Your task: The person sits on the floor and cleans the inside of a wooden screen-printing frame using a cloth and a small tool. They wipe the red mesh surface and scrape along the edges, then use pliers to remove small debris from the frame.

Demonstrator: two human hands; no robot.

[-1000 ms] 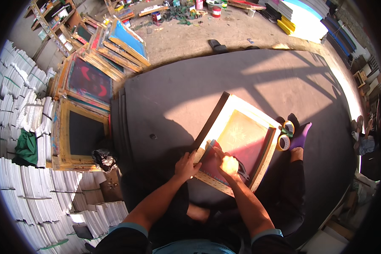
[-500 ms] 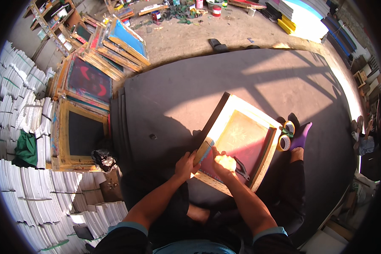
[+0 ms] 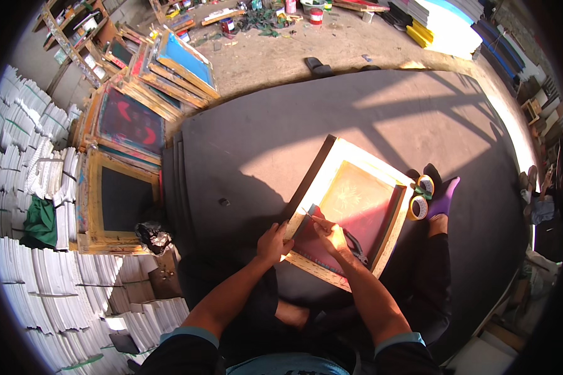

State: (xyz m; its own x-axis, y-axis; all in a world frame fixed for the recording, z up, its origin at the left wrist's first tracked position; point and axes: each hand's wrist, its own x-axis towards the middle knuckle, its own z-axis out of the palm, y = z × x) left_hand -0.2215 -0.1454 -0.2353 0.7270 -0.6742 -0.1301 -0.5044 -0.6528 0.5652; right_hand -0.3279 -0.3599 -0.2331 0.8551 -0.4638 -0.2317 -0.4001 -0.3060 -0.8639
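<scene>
A wooden screen-printing frame [image 3: 385,250] with reddish mesh lies tilted across my lap and the dark mat. My left hand [image 3: 273,244] is closed on the frame's near left edge, its thumb over the wood. Over the mesh beside that edge, my right hand [image 3: 331,237] is closed on a thin tool [image 3: 308,214] with a narrow light tip; its exact kind is too small to tell. The tip points at the left wooden bar. Dark-handled pliers [image 3: 357,250] rest on the mesh just right of my right hand.
Two tape rolls [image 3: 418,207] sit right of the frame, by my purple-socked foot [image 3: 445,197]. Crumpled dark plastic [image 3: 153,237], more screen frames [image 3: 94,206] and tied stacks of white sheets [image 3: 44,275] stand at left. Sandals [image 3: 319,67] lie beyond the mat [image 3: 231,125].
My right hand has drawn back slightly from the left bar, and the thin tool's tip now shows. My left hand stays on the frame's edge.
</scene>
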